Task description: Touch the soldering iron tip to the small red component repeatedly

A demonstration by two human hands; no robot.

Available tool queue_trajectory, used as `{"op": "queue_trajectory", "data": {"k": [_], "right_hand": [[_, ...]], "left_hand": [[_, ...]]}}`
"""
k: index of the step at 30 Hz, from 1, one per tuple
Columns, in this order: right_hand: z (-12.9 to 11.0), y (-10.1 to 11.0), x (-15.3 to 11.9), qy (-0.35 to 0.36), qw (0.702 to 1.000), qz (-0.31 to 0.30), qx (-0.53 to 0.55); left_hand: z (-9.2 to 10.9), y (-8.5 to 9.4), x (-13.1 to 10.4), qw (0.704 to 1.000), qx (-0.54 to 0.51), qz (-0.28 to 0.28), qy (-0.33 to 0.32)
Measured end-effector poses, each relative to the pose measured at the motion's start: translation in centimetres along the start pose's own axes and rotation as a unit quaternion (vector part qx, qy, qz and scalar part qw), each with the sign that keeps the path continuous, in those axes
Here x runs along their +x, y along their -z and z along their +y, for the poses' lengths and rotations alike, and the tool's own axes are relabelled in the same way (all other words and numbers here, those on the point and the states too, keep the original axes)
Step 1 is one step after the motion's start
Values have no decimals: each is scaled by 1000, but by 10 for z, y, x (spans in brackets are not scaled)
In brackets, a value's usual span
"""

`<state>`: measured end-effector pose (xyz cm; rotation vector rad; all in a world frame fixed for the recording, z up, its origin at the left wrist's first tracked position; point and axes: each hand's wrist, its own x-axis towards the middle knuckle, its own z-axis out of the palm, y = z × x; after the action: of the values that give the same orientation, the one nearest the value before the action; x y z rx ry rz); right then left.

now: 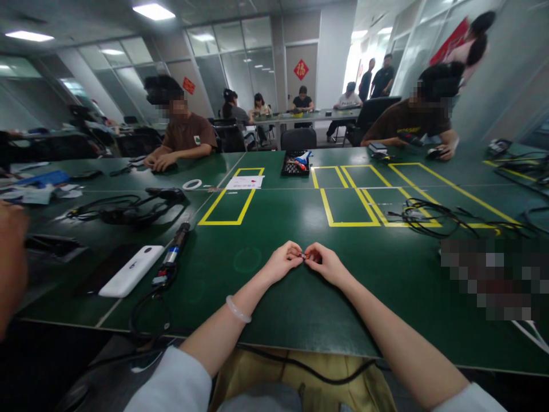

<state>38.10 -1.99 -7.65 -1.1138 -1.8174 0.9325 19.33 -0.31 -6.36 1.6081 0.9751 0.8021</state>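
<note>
My left hand [283, 261] and my right hand [326, 263] meet just above the green table [274, 309], fingertips almost touching. Pinched between them is a small orange-red and pale piece [304, 256], too tiny to identify. Both hands are closed on it, thumb against fingers, and the fingertips cover part of it. A light bangle [238, 309] circles my left wrist.
Yellow tape rectangles [349, 224] mark the table. A black tray [295, 170] with tools stands ahead. Left are a white power bank [131, 271], a cylindrical device [171, 254] and black cables [124, 213]; more cables [422, 216] lie right. People sit across.
</note>
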Motion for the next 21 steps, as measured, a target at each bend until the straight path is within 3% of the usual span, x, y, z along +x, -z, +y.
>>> {"op": "queue_trajectory", "data": {"k": [5, 9, 12, 17, 19, 21], "right_hand": [[1, 1, -1, -6, 1000, -8, -5], [4, 2, -2, -17, 1000, -11, -6], [5, 2, -3, -21, 1000, -22, -7], [-2, 1, -4, -18, 1000, -22, -6], [-6, 1, -4, -17, 1000, -21, -1], [-8, 0, -4, -16, 1000, -20, 3]], "left_hand": [[12, 21, -15, 995, 90, -21, 32], [23, 62, -50, 971, 240, 4, 8], [17, 110, -84, 909, 405, 90, 21], [-11, 194, -146, 747, 601, 242, 152], [-20, 218, -169, 712, 617, 263, 206], [-28, 236, -186, 704, 615, 261, 240]]}}
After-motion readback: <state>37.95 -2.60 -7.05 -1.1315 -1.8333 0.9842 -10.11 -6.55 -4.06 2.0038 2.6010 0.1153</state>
